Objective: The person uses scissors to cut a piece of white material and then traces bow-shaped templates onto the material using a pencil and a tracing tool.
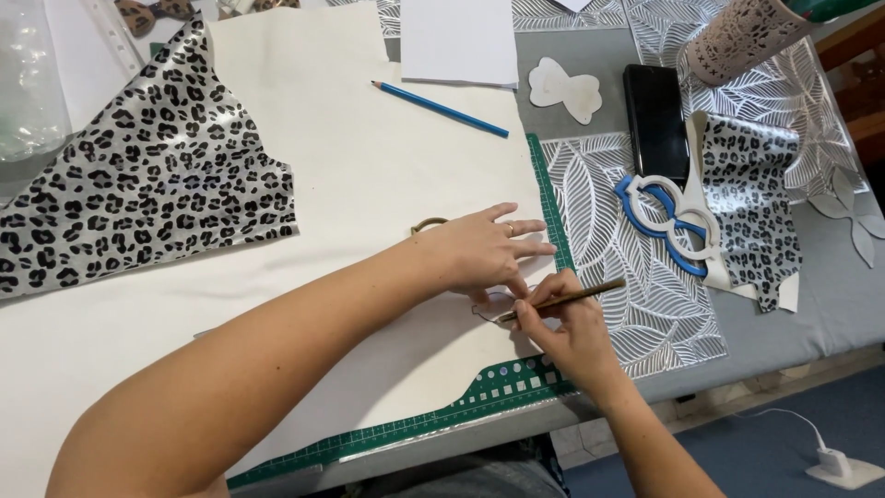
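You are mid-tracing near the white sheet's (369, 184) right edge: left hand (484, 254) presses flat, right hand (562, 323) pinches the pencil (562, 301); next, steady pressure.

- I have one view only, from the camera on the person's head.
- It looks steeply down and forward over the table (830, 304), close enough that both forearms fill the lower frame.
- The left hand (484, 251) and right hand (562, 323) sit just below centre.
- At bottom right I see past the table edge to the floor (765, 461).
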